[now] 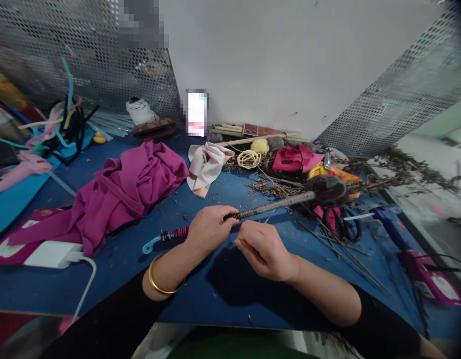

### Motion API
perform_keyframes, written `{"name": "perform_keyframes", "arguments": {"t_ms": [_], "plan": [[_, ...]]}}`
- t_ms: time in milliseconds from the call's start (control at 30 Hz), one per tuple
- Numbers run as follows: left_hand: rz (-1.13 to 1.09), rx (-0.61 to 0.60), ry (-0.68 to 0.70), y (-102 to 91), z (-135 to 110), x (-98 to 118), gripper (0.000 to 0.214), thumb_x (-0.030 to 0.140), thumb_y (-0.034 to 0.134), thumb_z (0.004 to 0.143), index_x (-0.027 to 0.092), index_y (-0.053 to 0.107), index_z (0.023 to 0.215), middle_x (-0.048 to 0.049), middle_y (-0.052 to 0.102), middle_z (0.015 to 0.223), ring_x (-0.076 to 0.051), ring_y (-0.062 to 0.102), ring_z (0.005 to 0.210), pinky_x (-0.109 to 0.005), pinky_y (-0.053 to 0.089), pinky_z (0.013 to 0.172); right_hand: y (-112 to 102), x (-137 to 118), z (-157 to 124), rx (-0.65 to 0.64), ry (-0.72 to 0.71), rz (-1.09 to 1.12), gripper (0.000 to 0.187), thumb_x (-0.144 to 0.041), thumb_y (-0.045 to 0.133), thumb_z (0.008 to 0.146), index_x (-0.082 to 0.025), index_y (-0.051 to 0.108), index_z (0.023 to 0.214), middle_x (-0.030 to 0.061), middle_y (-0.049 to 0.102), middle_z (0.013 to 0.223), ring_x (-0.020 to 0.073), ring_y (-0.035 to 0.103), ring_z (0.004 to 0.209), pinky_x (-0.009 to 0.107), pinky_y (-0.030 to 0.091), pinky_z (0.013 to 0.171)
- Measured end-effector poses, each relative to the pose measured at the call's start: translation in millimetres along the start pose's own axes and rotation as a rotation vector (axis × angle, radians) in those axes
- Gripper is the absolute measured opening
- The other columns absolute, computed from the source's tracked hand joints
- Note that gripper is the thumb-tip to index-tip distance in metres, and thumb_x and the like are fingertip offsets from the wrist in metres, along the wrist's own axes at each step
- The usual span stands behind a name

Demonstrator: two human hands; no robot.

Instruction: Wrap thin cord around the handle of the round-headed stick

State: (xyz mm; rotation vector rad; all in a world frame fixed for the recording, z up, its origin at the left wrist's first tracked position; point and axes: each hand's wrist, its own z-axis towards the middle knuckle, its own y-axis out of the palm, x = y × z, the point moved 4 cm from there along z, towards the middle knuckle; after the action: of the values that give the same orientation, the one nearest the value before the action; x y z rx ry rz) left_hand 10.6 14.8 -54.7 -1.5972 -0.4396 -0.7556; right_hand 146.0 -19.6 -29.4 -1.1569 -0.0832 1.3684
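My left hand (211, 227) is wrapped round a thin wrapped stick (277, 204) raised over the blue table. Grey-brown winding covers its right part, and a dark, rounded cloth-like head (329, 190) is at that end. On the other side of the hand, pink, black and blue winding (174, 234) leads to a light blue curled tip (150, 246). Just below the stick, my right hand (265, 252) is closed with fingertips pinched together. Whatever is between those fingers, perhaps a fine thread, cannot be made out.
Purple cloth (133, 174) and a pale cloth (208, 164) lie at left and centre. A lit phone (196, 113) leans against the wall. Dried stems (346, 254), scissors (348, 227), a blue glue gun (392, 224) and a yellow cord coil (248, 159) are rightward. A white charger (53, 253) sits left.
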Motion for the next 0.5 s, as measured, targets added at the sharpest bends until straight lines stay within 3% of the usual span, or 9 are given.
{"name": "perform_keyframes", "arguments": {"t_ms": [200,400,500], "plan": [[-0.01,-0.078,0.014,6.3,1.8,-4.5,0.022,0.024,0.056,0.08,0.027,0.074,0.091,0.0023,0.076,0.089,-0.017,0.067,0.082,-0.025,0.044,0.067,-17.5,14.0,6.9,0.067,0.032,0.145,0.016,-0.017,0.043,0.095,-0.019,0.053,0.083,0.0059,0.062,0.079,0.0161,0.057,0.078,0.03,0.046,0.074],[0.02,-0.075,-0.049,7.7,4.2,-8.4,0.021,0.028,0.059,0.078,0.03,0.074,0.092,0.0042,0.075,0.08,-0.016,0.064,0.071,-0.026,0.04,0.061,-35.1,30.8,9.2,0.145,0.15,0.127,0.023,-0.021,0.045,0.095,-0.019,0.054,0.074,0.0047,0.056,0.08,0.0153,0.053,0.077,0.029,0.044,0.07],[0.041,-0.084,-0.064,7.1,4.0,-8.1,0.021,0.029,0.058,0.078,0.031,0.074,0.092,0.0042,0.075,0.08,-0.016,0.064,0.071,-0.026,0.04,0.061,-36.7,34.0,8.6,0.102,0.214,0.17,0.028,-0.021,0.045,0.096,-0.018,0.055,0.07,0.0028,0.054,0.073,0.0144,0.051,0.075,0.027,0.043,0.071]]}}
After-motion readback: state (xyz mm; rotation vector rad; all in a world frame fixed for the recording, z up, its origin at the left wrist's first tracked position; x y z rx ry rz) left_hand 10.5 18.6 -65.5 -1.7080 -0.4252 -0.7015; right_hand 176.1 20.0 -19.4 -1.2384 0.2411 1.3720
